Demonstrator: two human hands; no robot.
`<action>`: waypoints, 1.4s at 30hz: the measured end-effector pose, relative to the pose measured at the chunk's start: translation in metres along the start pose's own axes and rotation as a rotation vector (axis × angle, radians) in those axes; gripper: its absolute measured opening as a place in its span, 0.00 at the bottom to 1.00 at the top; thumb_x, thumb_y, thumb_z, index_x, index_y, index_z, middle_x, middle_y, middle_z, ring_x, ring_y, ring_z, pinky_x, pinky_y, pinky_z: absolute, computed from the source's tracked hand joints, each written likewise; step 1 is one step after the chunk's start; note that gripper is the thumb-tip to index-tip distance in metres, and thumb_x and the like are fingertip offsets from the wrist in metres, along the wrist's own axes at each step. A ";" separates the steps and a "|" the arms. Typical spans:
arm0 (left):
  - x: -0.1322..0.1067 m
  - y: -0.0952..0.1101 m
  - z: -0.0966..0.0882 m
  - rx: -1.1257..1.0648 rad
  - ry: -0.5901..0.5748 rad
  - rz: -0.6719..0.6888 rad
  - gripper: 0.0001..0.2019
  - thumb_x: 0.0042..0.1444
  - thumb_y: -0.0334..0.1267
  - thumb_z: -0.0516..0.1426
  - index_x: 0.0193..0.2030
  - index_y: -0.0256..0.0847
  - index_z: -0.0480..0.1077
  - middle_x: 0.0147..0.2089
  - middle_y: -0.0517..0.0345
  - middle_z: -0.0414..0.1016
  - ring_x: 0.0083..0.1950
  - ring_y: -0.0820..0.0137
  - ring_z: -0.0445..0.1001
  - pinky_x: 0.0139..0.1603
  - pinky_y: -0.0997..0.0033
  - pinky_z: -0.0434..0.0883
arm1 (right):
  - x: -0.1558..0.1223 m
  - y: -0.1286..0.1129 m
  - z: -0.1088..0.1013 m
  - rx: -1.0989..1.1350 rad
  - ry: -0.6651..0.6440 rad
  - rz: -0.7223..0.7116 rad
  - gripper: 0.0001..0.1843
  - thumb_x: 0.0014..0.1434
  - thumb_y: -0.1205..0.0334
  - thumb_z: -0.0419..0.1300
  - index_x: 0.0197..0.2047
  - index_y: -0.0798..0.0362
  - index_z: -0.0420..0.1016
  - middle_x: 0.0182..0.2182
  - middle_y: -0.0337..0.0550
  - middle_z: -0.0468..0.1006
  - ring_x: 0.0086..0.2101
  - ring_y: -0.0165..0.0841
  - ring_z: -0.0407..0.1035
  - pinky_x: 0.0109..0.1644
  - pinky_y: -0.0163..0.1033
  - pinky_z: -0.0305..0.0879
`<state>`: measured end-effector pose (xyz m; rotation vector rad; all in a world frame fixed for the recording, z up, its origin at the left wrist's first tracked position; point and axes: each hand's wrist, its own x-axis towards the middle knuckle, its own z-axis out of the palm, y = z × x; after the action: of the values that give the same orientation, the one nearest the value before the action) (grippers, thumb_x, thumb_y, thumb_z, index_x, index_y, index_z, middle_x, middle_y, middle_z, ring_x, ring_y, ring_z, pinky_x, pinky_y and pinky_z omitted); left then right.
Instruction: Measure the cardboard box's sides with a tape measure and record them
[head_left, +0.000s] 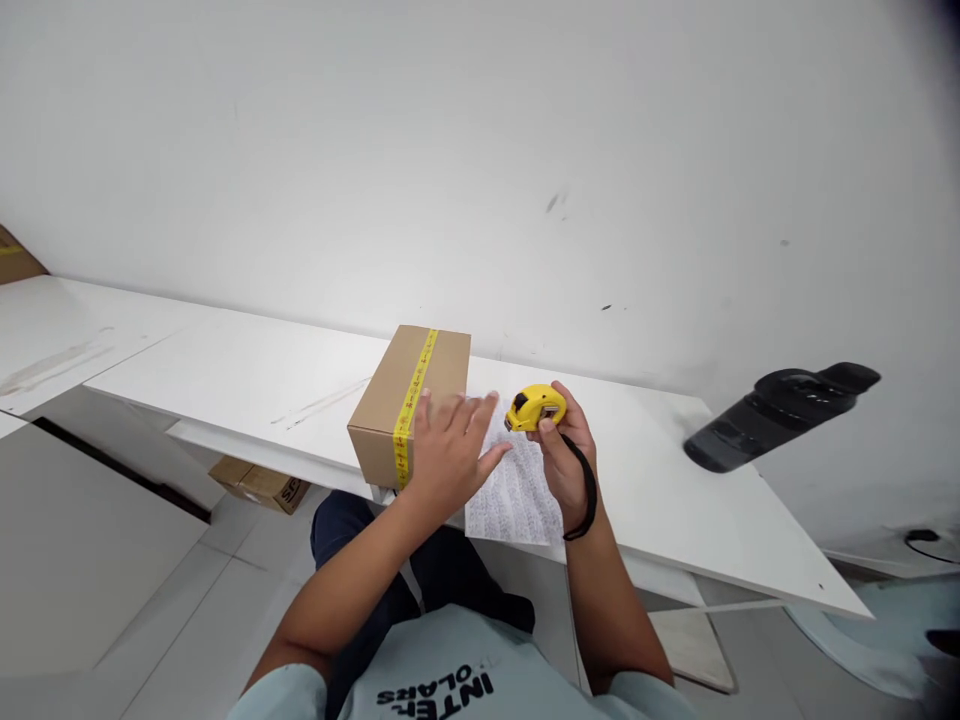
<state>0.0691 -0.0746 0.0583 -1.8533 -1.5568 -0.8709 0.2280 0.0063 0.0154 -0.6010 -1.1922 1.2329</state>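
Observation:
In my right hand (566, 450) is a yellow tape measure (538, 407), raised over the desk, its black strap looped at my wrist. No blade shows pulled out of it. My left hand (454, 445) has its fingers spread over the right front part of a brown cardboard box (379, 400); whether it touches the box I cannot tell. Yellow printed tape (414, 385) runs across the box top and down its front. A sheet of paper (510, 500) covered in dense writing lies beside the box, under my hands, partly hidden by them.
On the white desk's (637, 480) right part stands a black bottle (772, 415). The desk runs along a white wall. Another taped box (19, 258) is at the far left, and a small carton (259, 483) sits below the desk. A cable plug (921, 537) is low on the right.

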 end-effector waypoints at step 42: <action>-0.112 -0.198 -0.084 -0.135 0.124 -0.404 0.16 0.66 0.47 0.55 0.54 0.43 0.75 0.57 0.46 0.77 0.60 0.59 0.74 0.64 0.52 0.70 | 0.087 0.058 0.026 0.017 -0.192 0.031 0.33 0.59 0.44 0.66 0.65 0.42 0.70 0.45 0.37 0.76 0.33 0.27 0.65 0.39 0.36 0.66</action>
<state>-0.1494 -0.1756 0.0265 -1.5588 -1.8638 -1.2720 0.1725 0.0973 0.0044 -0.4982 -1.3341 1.3491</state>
